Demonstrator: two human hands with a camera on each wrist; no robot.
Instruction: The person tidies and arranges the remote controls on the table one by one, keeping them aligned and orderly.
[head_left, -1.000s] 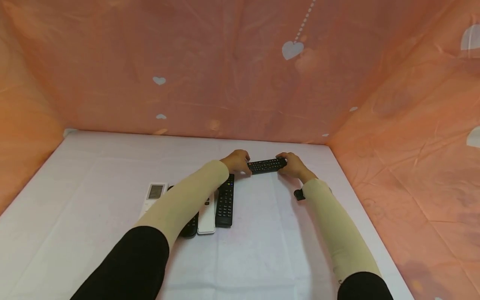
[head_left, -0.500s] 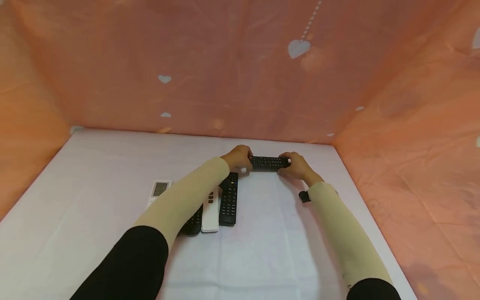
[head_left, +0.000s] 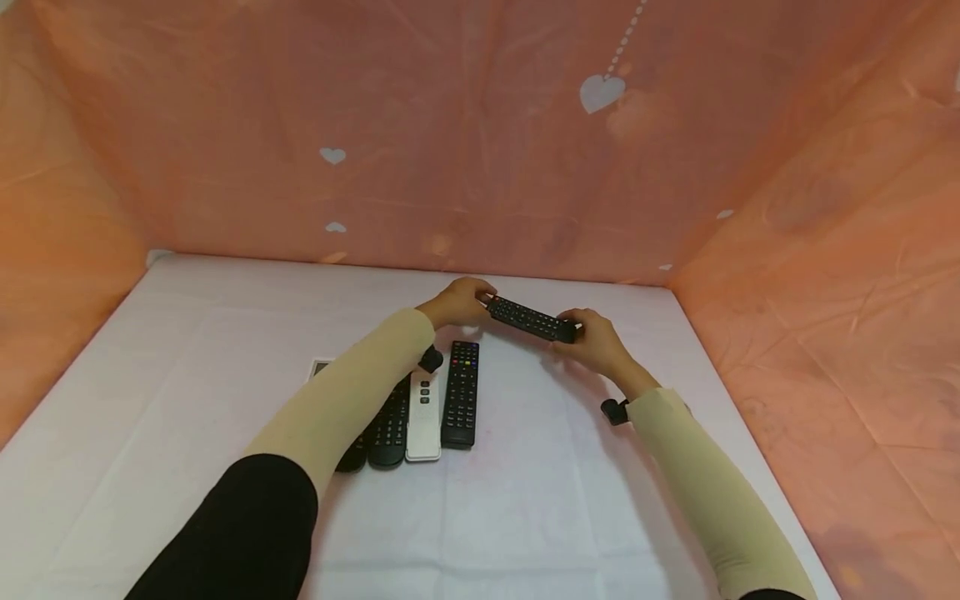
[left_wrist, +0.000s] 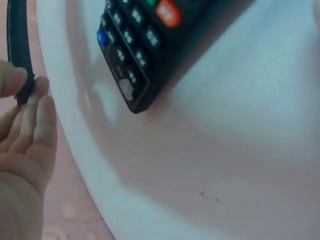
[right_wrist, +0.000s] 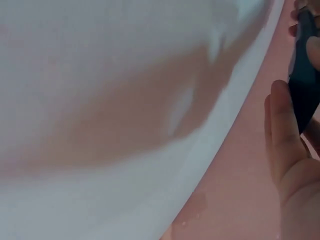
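Note:
A black remote control [head_left: 531,319] is held off the white table between both hands, slanting down to the right in the head view. My left hand [head_left: 461,302] pinches its far left end; in the left wrist view the thumb and fingers [left_wrist: 45,112] meet on the remote's end. The other end is gripped by my right hand [head_left: 596,340], whose fingers [right_wrist: 282,107] lie along the remote's dark underside in the right wrist view. Just below the left hand, another black remote [head_left: 461,396] with coloured buttons lies on the table.
Left of that remote lie a white remote [head_left: 424,421] and two black ones side by side, partly under the left sleeve [head_left: 345,387]. A white device with a grey screen [head_left: 321,365] is mostly hidden there. Orange cloth [head_left: 450,150] hangs behind the table.
The held remote has turned from nearly level to slanting, its left end going up and away, its right end nearer. My left hand has shifted left and back, uncovering more of the row.

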